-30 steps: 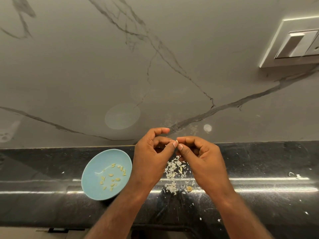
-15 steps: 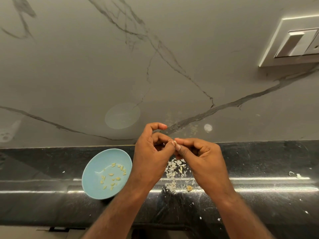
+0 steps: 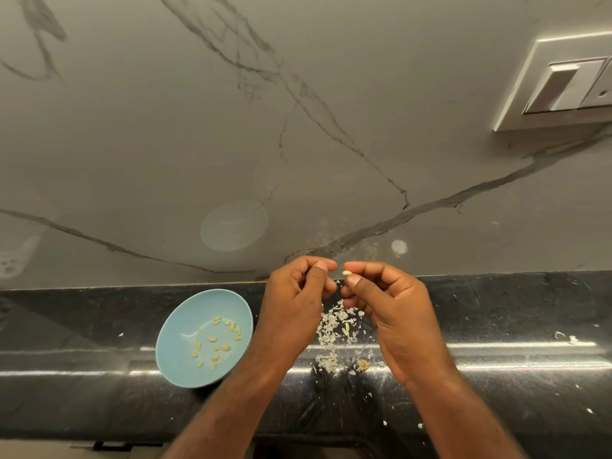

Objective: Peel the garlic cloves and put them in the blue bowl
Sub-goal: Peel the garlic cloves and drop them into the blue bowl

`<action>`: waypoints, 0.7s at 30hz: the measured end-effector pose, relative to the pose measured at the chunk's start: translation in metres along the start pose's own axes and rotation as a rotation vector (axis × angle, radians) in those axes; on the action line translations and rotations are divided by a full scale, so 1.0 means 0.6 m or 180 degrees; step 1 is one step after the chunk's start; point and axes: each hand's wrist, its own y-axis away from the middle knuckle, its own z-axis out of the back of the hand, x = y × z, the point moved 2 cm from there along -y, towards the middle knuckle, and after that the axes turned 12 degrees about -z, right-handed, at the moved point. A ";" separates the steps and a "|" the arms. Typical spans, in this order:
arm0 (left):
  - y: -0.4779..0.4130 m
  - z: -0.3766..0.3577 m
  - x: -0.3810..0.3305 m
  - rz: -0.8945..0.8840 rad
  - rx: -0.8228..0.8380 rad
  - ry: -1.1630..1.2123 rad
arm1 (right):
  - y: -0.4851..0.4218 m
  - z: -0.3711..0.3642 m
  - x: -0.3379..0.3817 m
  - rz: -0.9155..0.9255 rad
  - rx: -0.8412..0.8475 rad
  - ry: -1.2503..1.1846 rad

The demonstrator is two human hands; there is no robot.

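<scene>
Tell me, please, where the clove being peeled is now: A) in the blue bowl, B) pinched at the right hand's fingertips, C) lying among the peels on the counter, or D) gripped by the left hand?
B: the pale clove sits between thumb and forefinger of the right hand, clear of the left hand.

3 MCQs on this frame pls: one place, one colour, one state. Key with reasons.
1. Where does the blue bowl lie relative to the left hand and the right hand?
A) left of both
B) right of both
C) between them

2. What colour is the countertop?
A) white
B) black
C) green

3. The garlic clove at the right hand's fingertips is:
A) lying in the bowl
B) pinched in the air
C) lying on the countertop

Key:
1 A, the bowl sits just left of the left wrist.
2 B, dark speckled stone surrounds the bowl.
3 B, thumb and forefinger hold it above the peel scraps.
</scene>
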 end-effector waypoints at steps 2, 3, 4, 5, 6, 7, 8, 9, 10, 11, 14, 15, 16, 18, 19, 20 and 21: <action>0.001 0.000 0.001 0.0036 0.0105 0.0070 | -0.001 0.002 0.002 0.0098 -0.0068 0.0228; 0.002 0.000 0.002 0.0041 0.0128 0.0079 | -0.001 0.002 0.003 0.0136 -0.0103 0.0308; 0.003 0.001 0.003 0.0050 0.0137 0.0093 | -0.002 0.003 0.004 0.0166 -0.0140 0.0371; 0.003 0.002 0.004 0.0079 0.0139 0.0143 | -0.002 0.004 0.005 0.0195 -0.0175 0.0433; 0.003 0.002 0.005 0.0127 0.0134 0.0218 | -0.001 0.005 0.006 0.0224 -0.0205 0.0507; 0.001 0.002 0.006 0.0183 0.0128 0.0296 | -0.001 0.005 0.007 0.0253 -0.0223 0.0595; 0.000 0.002 0.006 0.0236 0.0135 0.0355 | 0.000 0.006 0.008 0.0275 -0.0224 0.0668; -0.001 0.002 0.006 0.0276 0.0164 0.0386 | 0.000 0.006 0.009 0.0292 -0.0213 0.0716; -0.002 0.001 0.006 0.0314 0.0208 0.0415 | 0.001 0.007 0.010 0.0305 -0.0195 0.0753; -0.002 0.000 0.006 0.0348 0.0246 0.0454 | 0.002 0.007 0.011 0.0327 -0.0179 0.0801; -0.003 0.001 0.012 0.0422 0.0231 0.0650 | 0.005 0.005 0.014 0.0392 -0.0092 0.0952; -0.003 0.001 0.013 0.0443 0.0230 0.0735 | 0.005 0.004 0.014 0.0395 -0.0066 0.0958; -0.004 0.002 0.014 0.0460 0.0252 0.0815 | 0.005 0.004 0.015 0.0388 -0.0049 0.0945; -0.004 0.002 0.013 0.0456 0.0331 0.0904 | 0.005 0.006 0.017 0.0362 -0.0018 0.0890; -0.003 0.003 0.012 0.0447 0.0368 0.0918 | 0.004 0.007 0.017 0.0340 -0.0005 0.0842; -0.003 0.004 0.011 0.0443 0.0386 0.0930 | 0.004 0.008 0.018 0.0319 0.0007 0.0800; -0.003 0.005 0.010 0.0448 0.0380 0.0940 | 0.004 0.009 0.018 0.0308 0.0014 0.0785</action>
